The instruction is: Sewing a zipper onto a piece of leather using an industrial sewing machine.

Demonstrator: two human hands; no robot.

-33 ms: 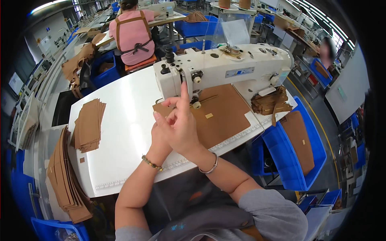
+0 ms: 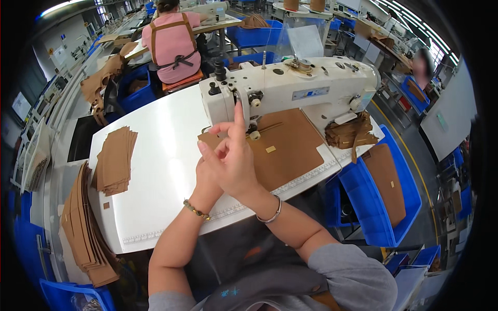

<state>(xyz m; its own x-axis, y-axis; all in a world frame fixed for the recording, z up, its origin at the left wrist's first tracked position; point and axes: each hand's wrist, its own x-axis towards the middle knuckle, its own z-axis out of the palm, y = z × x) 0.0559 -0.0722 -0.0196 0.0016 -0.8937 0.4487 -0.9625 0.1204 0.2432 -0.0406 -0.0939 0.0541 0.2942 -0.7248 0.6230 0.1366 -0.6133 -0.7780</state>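
My right hand (image 2: 237,166) is raised over the white sewing table, crossing in front of my left. Its index finger points up and its other fingers are bent but apart, with nothing seen in them. My left hand (image 2: 206,176) touches it from behind, its fingers mostly hidden. Just beyond the fingertips stands a white sewing machine (image 2: 280,90). Under its needle end, partly hidden by my hands, lies a large flat brown panel (image 2: 290,150) with a small yellow tag (image 2: 271,149) on it.
Brown cut pieces (image 2: 115,160) are stacked at the table's left, with a longer pile (image 2: 85,228) beyond the edge. Brown strips (image 2: 350,133) lie bunched at the machine's right. A blue bin (image 2: 376,233) holds a brown panel. A co-worker in pink (image 2: 174,46) sits ahead.
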